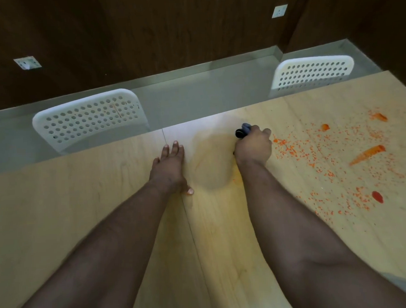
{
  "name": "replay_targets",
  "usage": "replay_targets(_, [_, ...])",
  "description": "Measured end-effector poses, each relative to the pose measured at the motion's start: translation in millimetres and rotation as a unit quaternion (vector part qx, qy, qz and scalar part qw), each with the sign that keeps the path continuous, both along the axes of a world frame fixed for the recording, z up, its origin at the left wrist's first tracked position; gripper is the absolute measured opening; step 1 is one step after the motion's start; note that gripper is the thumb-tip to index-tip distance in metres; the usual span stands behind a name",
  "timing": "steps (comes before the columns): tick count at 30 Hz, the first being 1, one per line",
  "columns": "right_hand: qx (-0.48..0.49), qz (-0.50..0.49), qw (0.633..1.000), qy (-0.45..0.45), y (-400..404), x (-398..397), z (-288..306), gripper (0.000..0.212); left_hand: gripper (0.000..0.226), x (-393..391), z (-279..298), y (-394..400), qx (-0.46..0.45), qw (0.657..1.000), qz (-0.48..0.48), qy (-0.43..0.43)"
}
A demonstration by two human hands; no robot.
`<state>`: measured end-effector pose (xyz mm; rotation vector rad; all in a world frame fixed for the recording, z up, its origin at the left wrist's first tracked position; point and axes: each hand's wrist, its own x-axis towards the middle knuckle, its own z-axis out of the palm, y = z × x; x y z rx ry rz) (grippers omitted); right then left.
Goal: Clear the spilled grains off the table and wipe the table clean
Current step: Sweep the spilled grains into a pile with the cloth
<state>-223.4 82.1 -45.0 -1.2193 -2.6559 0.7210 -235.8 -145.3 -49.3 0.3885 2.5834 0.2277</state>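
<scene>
My right grip (252,144) closes round a dark cloth (243,130); left hand (171,169) flat on bench (83,205). Orange grains (325,153) lie right of grip. Best sweep rightward, pressing evenly, gathering them.

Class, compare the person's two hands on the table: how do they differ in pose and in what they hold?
The left hand lies flat with straight fingers and holds nothing; the right hand is curled round a dark object. The left hand rests on clean wood; the right hand sits beside the orange grains. Both rest on the table.
</scene>
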Motion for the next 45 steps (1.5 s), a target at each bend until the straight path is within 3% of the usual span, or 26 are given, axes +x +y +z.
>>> replay_targets(3, [0.002, -0.008, 0.999, 0.031, -4, 19, 7, 0.043, 0.143, 6, 3, 4, -0.009, 1.000, -0.004, 0.006])
replay_targets(6, [0.002, 0.059, 0.995, 0.076, -37, 37, 16, 0.048, 0.129, 19, 5, 11, 0.000, 1.000, 0.003, 0.014])
replay_targets(9, [-0.015, 0.134, 0.990, 0.045, -76, 55, 14, 0.051, 0.110, 33, 0, 16, 0.030, 0.999, 0.024, 0.012])
replay_targets(13, [-0.012, 0.185, 0.983, -0.012, -94, 70, -1, 0.048, 0.102, 48, -9, 12, 0.061, 0.997, 0.054, 0.016])
replay_targets(22, [0.002, 0.076, 0.997, -0.012, 4, 105, -1, 0.050, 0.087, 66, -14, 9, 0.059, 0.996, 0.045, 0.043])
replay_targets(26, [0.025, 0.090, 0.995, -0.017, 13, 118, 9, 0.052, 0.077, 78, -12, 10, 0.066, 0.996, 0.037, 0.044])
replay_targets(29, [0.025, 0.159, 0.987, 0.018, -17, 134, 15, 0.057, 0.086, 92, -12, 15, 0.076, 0.995, 0.048, 0.038])
replay_targets(34, [-0.026, 0.248, 0.968, -0.034, -64, 165, 13, 0.063, 0.110, 122, -9, 36, 0.118, 0.993, 0.014, 0.000])
replay_targets(39, [0.000, 0.162, 0.987, -0.026, -28, 192, 3, 0.056, 0.127, 136, -16, 43, 0.080, 0.996, 0.021, 0.013])
replay_targets(45, [0.042, 0.083, 0.995, -0.029, 25, 203, -1, 0.048, 0.124, 139, -14, 45, 0.085, 0.996, 0.018, 0.017])
